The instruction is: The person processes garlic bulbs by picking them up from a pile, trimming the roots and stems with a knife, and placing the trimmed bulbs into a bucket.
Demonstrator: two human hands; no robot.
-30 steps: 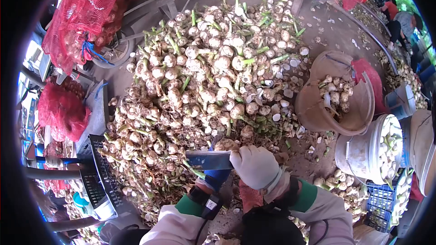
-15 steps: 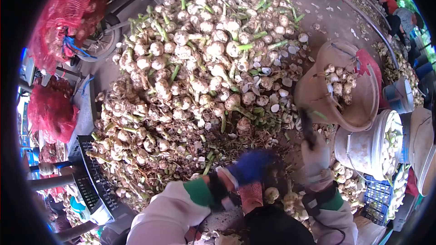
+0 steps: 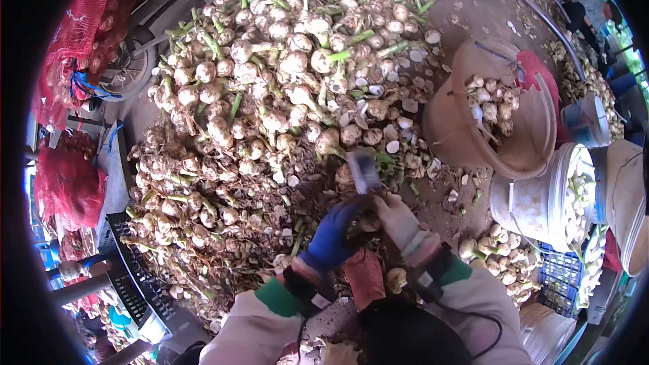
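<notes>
My left hand (image 3: 332, 230), in a blue glove, is closed around a garlic bulb (image 3: 366, 222). Only part of that bulb shows between the two hands. My right hand (image 3: 399, 220), in a pale glove, meets it from the right and grips a knife (image 3: 364, 172). The knife's broad flat blade points up and away, blurred by motion, and its handle is mostly covered by the fingers. In front of both hands spreads a large heap of garlic bulbs (image 3: 294, 62) with green stalks, roots and soil.
Right of the heap, a tan tub (image 3: 443, 122) holds several bulbs. Beside it stand a white bucket (image 3: 531, 196) and a blue crate (image 3: 560, 280). A black crate (image 3: 138, 274) lies left, below red mesh sacks (image 3: 71, 186). Other people (image 3: 595, 10) are at the far right.
My right hand has swung left and inward with the knife, from beside the tub to my left hand. My left hand has moved slightly left and up, and the view has shifted.
</notes>
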